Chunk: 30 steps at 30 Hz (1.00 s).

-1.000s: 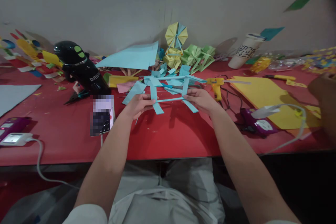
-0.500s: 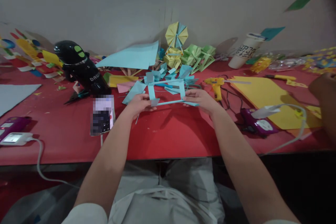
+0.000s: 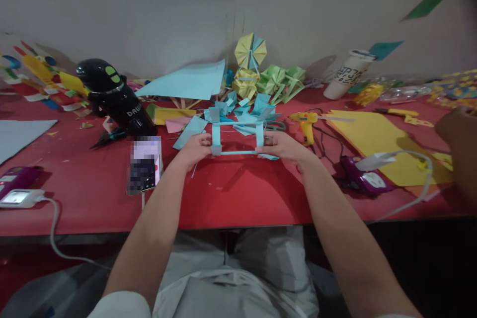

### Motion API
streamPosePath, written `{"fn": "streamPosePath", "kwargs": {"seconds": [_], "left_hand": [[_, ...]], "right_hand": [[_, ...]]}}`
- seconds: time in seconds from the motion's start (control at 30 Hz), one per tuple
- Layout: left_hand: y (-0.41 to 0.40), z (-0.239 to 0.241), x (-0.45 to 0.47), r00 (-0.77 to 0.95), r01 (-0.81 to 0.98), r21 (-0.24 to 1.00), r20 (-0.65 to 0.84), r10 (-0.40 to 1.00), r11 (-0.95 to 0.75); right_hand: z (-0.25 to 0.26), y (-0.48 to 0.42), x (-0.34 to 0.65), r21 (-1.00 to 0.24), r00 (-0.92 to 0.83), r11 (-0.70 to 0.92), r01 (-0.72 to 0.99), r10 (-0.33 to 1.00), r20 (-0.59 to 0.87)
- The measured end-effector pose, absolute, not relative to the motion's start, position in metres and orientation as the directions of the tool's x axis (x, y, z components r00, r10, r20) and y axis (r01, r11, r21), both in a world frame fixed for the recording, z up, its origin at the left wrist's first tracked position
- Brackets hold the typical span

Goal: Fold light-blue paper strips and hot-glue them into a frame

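— Over the middle of the red counter (image 3: 238, 198), what do the two hands have?

— A light-blue paper-strip frame (image 3: 235, 138), four strips crossed into a square, held a little above the surface. The left hand (image 3: 196, 148) has its grip closed on the near left corner, thumb and fingers pinched together. The right hand (image 3: 285, 145) is pinched in the same way on the near right corner.

— Any writing nearby?

— White letters "DAW" on the black tilted bottle with green spots (image 3: 115, 97), left of the frame; the rest is cut off. The white paper cup (image 3: 345, 77) leaning at the wall carries black lettering, too small to read. The phone propped upright (image 3: 144, 165) beside the left wrist has a blurred screen.

— And to the right?

— A yellow glue gun (image 3: 306, 123) lies just beyond the right hand, near a large yellow paper sheet (image 3: 376, 134). Another person's hand (image 3: 460, 134) shows at the right edge, well apart from the frame.
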<state>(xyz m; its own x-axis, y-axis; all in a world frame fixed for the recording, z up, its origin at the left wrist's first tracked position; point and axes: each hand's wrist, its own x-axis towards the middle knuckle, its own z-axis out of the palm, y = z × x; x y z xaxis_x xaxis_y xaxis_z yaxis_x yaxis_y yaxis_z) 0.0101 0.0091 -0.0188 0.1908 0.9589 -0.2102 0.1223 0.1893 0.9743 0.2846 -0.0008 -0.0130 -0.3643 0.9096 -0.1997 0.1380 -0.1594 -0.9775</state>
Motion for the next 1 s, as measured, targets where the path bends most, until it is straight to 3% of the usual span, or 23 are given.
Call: {"fn": "streamPosePath", "kwargs": {"seconds": [0.17, 0.27, 0.4, 0.63, 1.0], "left_hand": [[0.014, -0.023, 0.008, 0.043, 0.050, 0.997, -0.055, 0.998, 0.053], [0.015, -0.023, 0.007, 0.039, 0.128, 0.991, 0.035, 0.999, -0.040], [0.013, -0.019, 0.008, 0.144, 0.254, 0.964, 0.045, 0.989, -0.081], [0.013, -0.023, 0.010, 0.165, 0.237, 0.966, 0.062, 0.984, -0.101], [0.017, -0.022, 0.010, 0.180, 0.205, 0.969, 0.101, 0.979, -0.138]], "right_hand": [[-0.012, -0.004, 0.288, -0.969, -0.517, -0.187, 0.162, 0.820, -0.245], [-0.015, -0.005, 0.289, -0.961, -0.568, -0.205, 0.186, 0.776, -0.275], [-0.022, 0.000, 0.287, -0.984, -0.425, -0.101, 0.149, 0.891, -0.156], [-0.032, 0.011, 0.289, -0.954, -0.212, 0.140, 0.265, 0.974, 0.084], [-0.026, 0.007, 0.292, -0.966, -0.208, 0.088, 0.244, 0.977, 0.037]]}}
